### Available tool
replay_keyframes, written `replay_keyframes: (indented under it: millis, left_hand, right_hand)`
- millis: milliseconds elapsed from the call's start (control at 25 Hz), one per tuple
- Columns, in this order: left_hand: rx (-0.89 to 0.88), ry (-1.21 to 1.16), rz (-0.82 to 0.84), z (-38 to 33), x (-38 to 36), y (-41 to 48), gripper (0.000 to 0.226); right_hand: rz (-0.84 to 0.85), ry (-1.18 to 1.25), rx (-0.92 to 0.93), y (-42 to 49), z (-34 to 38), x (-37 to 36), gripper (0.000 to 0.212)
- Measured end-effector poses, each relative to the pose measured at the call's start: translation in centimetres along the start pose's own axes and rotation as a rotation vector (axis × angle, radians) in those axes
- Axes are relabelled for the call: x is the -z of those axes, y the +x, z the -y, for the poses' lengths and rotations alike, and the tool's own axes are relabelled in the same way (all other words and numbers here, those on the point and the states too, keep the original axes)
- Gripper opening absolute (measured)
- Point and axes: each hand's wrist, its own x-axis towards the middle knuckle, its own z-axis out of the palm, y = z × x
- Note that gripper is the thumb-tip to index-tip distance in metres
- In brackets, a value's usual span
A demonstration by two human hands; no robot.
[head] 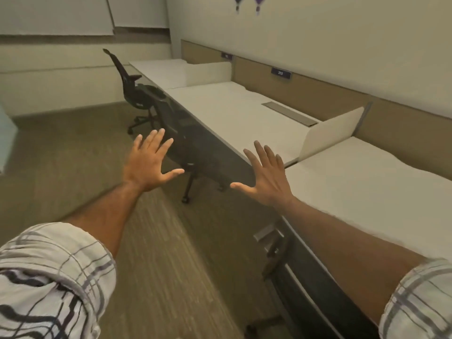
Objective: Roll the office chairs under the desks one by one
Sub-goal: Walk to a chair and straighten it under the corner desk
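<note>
White desk tops run in a row along the right wall, from near right to far left: near desk [367, 182], middle desk [232, 111], far desk [159, 69]. Upright white dividers [330, 133] stand between them. A grey cable hatch [291, 113] sits at the back of the middle desk, below a tan back panel [318, 94] carrying a small dark number plate [280, 73].

Chairs: the black middle chair [181, 133] stands tight against the front edge of the middle desk, backrest at the edge, base and castors on the carpet [159, 253]. It is motion-blurred, so the seat position cannot be made out. The far chair [129, 86], black with a headrest, stands at the far desk with its back out in the room, armrest close to the desk edge. At the near desk's front edge a dark shape with a grey arm-like part [269, 238] is too blurred to identify.

Hands: both arms reach forward, plaid sleeves [49, 277] rolled up. Left hand [149, 165] is flat, fingers spread, thumb out, holding nothing; its fingertips overlap the middle chair's backrest in view, contact cannot be told. Right hand [266, 177] is likewise spread and holds nothing, seen in front of the middle desk's front edge, right of the chair.
</note>
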Motion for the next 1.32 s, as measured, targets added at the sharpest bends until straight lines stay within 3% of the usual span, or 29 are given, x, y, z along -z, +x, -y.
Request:
replay_keyframes:
  millis: [280,480,800,1040,1320]
  left_hand:
    - [0.135,0.012,0.009,14.9,-3.0,2.1,0.108]
    - [0.211,0.008,0.025,23.5,-5.1,3.3,0.108]
    - [0.303,0.067,0.087,36.9,-13.8,5.6,0.105]
    - [0.404,0.146,0.199,48.5,-18.8,12.4,0.108]
    - [0.419,0.199,0.170,60.3,-22.4,22.2,0.106]
  right_hand:
    - [-0.116,-0.095,0.121,15.3,8.3,-8.8,0.106]
    - [-0.061,-0.046,0.098,22.9,12.9,-13.6,0.105]
    - [0.013,-0.003,0.228,37.7,18.0,-23.7,0.106]
    - [0.109,0.044,0.276,52.3,21.5,-31.0,0.107]
    - [0.146,0.103,0.341,69.1,28.0,-36.2,0.107]
